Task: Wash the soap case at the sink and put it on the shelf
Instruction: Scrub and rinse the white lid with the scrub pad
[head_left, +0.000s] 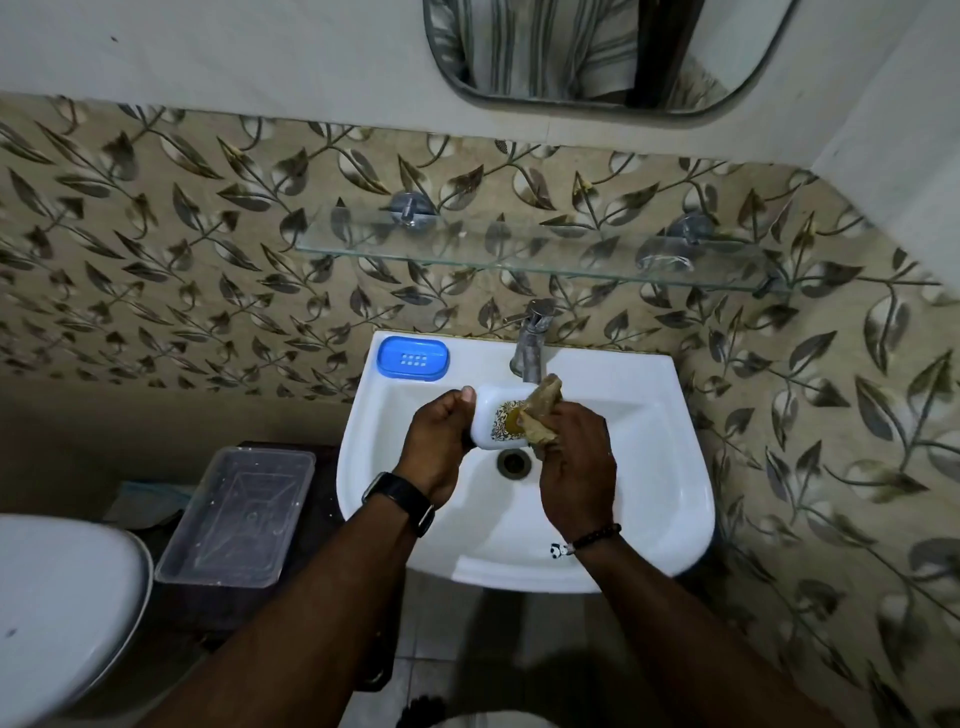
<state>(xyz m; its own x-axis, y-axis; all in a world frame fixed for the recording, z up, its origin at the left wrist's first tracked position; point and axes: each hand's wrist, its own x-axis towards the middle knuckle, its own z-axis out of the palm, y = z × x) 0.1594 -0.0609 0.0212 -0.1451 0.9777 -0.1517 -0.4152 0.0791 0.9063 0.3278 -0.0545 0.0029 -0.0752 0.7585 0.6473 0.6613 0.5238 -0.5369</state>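
Scrubbing the soap case over the sink

The left hand grips the white soap case lying left-to-right; the right hand squeezes a cloth on its right end.

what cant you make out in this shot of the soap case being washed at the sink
All in the head view:
- Right end of the white soap case: covered by the brownish cloth in the right hand.
- Left hand fingertips: hidden behind the case.
- Whether water runs from the tap: the cloth covers the spout's mouth.
- Mirror: its top is cut off by the frame edge.
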